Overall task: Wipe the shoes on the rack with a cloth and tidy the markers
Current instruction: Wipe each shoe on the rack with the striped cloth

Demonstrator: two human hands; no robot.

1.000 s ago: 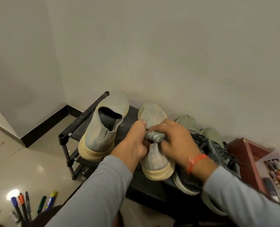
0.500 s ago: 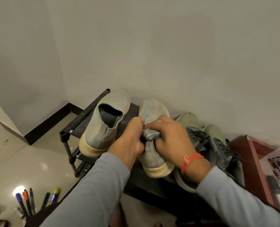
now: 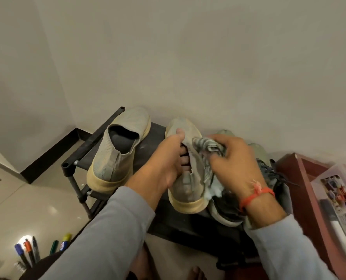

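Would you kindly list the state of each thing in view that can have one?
Left hand: fingers tucked into the collar of the middle grey knit shoe, steadying it.
Right hand: grips the crumpled grey cloth against that shoe.
Left grey knit shoe: upright on the black rack, untouched.
Dark laced sneaker: on the rack, partly hidden.
Coloured markers: capped, loose on the floor.

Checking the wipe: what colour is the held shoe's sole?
Pale yellow sole, seen in the head view.
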